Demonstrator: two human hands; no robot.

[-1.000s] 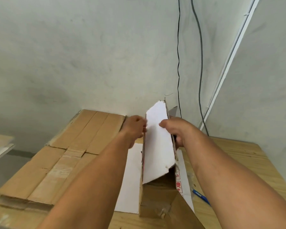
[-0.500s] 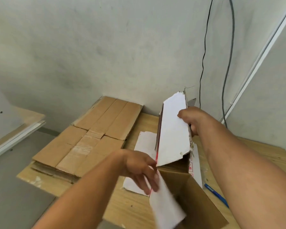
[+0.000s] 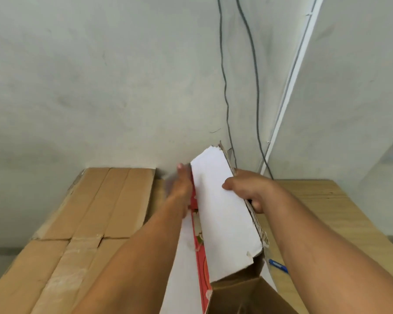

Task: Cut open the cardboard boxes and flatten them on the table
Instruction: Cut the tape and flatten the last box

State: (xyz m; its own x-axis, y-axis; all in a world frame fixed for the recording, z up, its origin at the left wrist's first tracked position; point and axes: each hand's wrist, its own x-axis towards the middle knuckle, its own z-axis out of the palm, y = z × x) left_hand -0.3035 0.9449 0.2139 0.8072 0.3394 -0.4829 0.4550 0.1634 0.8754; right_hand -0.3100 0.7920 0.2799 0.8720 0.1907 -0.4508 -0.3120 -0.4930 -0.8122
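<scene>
Towards the table's (image 3: 327, 211) back edge the box (image 3: 222, 214) stands half collapsed. Flattening it well likely means squeezing both long sides together along their creases, then laying it down beside the flat cardboard (image 3: 95, 218) at the left edge. The right hand (image 3: 247, 191) pinches the white panel, thumb on its face, fingers curled behind. The left hand (image 3: 180, 186), blurred, lies seemingly straight-fingered against the red side.

Both bare forearms reach forward. The left hand (image 3: 181, 185) is blurred, its fingers stretched straight along the left side of the box (image 3: 222, 218). The right hand (image 3: 247, 189) grips the box, thumb on its white face, fingers curled behind the edge.
</scene>
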